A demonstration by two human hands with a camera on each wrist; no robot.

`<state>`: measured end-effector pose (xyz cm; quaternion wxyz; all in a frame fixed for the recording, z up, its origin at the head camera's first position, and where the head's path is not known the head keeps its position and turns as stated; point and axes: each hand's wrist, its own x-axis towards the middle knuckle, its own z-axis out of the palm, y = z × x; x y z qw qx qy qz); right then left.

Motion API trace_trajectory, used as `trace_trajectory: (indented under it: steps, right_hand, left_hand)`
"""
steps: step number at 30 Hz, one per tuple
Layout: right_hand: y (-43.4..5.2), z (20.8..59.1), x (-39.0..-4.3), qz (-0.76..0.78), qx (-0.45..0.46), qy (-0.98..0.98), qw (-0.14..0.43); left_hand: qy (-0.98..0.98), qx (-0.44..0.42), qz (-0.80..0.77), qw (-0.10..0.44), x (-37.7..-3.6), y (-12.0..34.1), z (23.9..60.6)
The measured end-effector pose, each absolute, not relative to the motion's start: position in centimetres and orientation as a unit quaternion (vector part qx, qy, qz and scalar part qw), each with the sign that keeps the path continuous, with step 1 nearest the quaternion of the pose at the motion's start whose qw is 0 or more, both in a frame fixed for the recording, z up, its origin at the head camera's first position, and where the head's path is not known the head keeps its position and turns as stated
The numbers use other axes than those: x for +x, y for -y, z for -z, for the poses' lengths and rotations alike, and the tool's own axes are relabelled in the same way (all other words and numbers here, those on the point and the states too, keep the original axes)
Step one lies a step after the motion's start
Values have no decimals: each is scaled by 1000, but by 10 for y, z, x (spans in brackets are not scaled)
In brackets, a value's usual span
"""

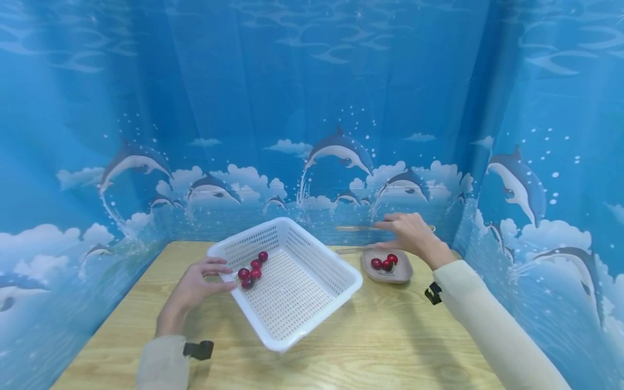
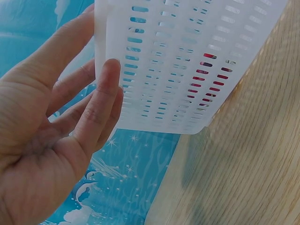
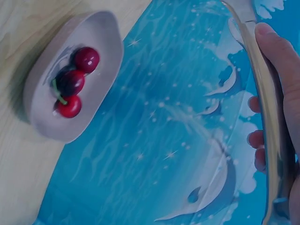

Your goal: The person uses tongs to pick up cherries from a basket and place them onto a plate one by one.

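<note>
In the head view my left hand (image 1: 197,284) grips the left rim of a white perforated plastic basket (image 1: 312,319), fingertips against its side. Several dark red cherries (image 1: 255,264) lie along the basket's left wall; red shows through the slots in the left wrist view. To the right, my right hand (image 1: 407,233) holds slim gold-coloured tongs (image 3: 267,98) above a small pinkish bowl (image 1: 387,278), thumb on one arm and fingers on the other. Nothing shows between the tongs' ends. Three cherries (image 3: 70,83) sit in the bowl, one with a green stem.
A light wood-grain table (image 1: 370,336) lies under everything. Blue curtains (image 1: 312,108) printed with dolphins and clouds close off the back and both sides. The bowl sits near the table's back edge, just right of the basket.
</note>
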<state>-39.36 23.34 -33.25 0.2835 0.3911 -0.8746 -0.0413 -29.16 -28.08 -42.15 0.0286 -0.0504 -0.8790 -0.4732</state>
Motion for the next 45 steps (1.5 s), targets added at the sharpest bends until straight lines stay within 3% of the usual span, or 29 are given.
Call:
trace_trajectory:
  steps: [14, 23, 45]
  right_hand:
    - [-190, 322, -388, 8, 432, 860, 273]
    - [-159, 324, -389, 27, 476, 827, 298]
    - [-104, 329, -378, 28, 494, 832, 249]
  left_hand:
    - [880, -53, 472, 27, -293, 282, 422]
    - [877, -45, 477, 21, -292, 280, 420]
    - [881, -48, 470, 19, -292, 281, 421]
